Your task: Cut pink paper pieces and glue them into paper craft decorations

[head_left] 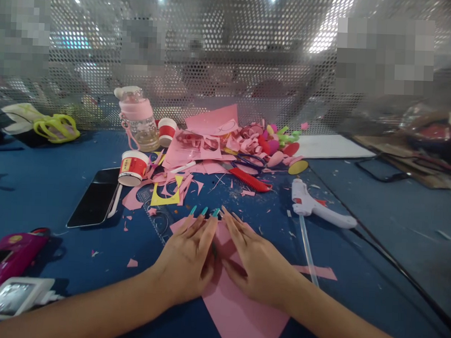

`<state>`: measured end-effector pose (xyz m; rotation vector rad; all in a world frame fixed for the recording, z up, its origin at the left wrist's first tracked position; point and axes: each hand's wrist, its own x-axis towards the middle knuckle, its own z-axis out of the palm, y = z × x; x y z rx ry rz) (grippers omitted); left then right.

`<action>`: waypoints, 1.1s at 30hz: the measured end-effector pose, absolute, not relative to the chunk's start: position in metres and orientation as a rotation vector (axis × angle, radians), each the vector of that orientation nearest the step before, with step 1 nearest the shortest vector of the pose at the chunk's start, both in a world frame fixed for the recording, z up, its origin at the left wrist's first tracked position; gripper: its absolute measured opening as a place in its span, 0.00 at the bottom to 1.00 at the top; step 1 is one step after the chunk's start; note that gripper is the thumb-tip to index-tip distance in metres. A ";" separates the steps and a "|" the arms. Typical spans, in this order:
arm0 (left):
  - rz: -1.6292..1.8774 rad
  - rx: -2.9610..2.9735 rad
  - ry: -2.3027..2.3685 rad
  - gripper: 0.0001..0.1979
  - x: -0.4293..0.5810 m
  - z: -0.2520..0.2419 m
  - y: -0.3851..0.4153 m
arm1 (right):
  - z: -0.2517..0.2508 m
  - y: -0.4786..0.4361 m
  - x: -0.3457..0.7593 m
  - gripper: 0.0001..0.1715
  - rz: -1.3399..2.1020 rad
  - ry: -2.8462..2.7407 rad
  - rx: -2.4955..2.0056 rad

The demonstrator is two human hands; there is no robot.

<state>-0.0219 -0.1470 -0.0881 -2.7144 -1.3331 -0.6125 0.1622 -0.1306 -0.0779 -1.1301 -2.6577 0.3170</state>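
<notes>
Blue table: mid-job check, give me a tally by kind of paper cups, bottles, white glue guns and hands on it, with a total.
Paper cups: 2
Bottles: 1
White glue guns: 1
Left hand and right hand, at the pink sheet: 2
Total: 6

1. Left hand and right hand: two hands in total.
2. Pink paper beneath the hands: at least one sheet.
3. Red-and-white paper cups: two units.
4. Drinking bottle: one unit.
5. Phone: one unit.
6. Glue gun: one; glue stick: one.
7. Red-handled tool: one.
8. Paper scraps: probably dozens; overlap prevents an exact count.
</notes>
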 end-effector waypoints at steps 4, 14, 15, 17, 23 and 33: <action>-0.618 -2.725 -1.353 0.32 -0.022 -0.088 -0.146 | -0.077 -0.131 0.162 0.39 0.297 -2.664 -1.127; -0.650 -2.556 -1.409 0.31 -0.021 -0.090 -0.152 | -0.079 -0.133 0.161 0.39 0.257 -2.642 -1.136; -0.644 -2.558 -1.408 0.31 -0.021 -0.091 -0.151 | -0.079 -0.133 0.162 0.39 0.246 -2.622 -1.153; -0.631 -2.559 -1.410 0.32 -0.021 -0.091 -0.150 | -0.080 -0.132 0.162 0.39 0.211 -2.581 -1.198; -0.623 -2.561 -1.400 0.33 -0.022 -0.091 -0.149 | -0.080 -0.131 0.162 0.38 0.114 -2.583 -1.192; -0.647 -2.459 -1.451 0.35 -0.022 -0.090 -0.153 | -0.078 -0.132 0.163 0.37 0.056 -2.506 -1.224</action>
